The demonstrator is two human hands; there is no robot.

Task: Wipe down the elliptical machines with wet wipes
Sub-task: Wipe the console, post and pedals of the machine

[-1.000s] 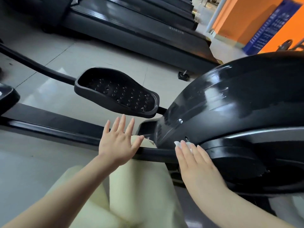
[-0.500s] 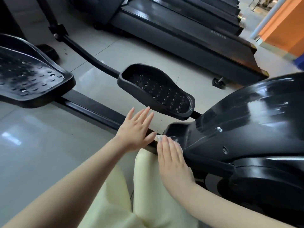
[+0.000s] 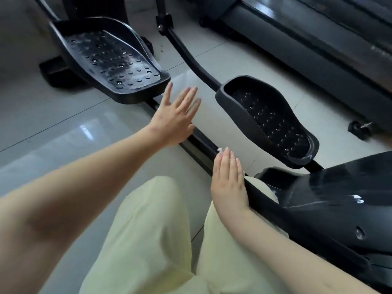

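The black elliptical machine fills the right side, with its glossy housing (image 3: 331, 198) at the lower right. Its base rail (image 3: 201, 145) runs diagonally between my hands. My right hand (image 3: 230, 179) lies flat with straight fingers on the rail, pressing a white wet wipe (image 3: 220, 150) that peeks out at the fingertips. My left hand (image 3: 177, 115) hovers with fingers spread over the rail farther up, holding nothing. Two black studded pedals flank the rail: the near-left pedal (image 3: 112, 60) and the right pedal (image 3: 269, 122).
My legs in pale yellow trousers (image 3: 148, 230) are at the bottom centre, close to the rail. A dark treadmill (image 3: 318, 32) stands at the upper right with a small foot (image 3: 358, 129) on the light tiled floor (image 3: 63, 124).
My right hand has slid the wipe leftward from the housing along the rail. My left hand moved up the rail toward the left pedal. The view turned left, showing both pedals.
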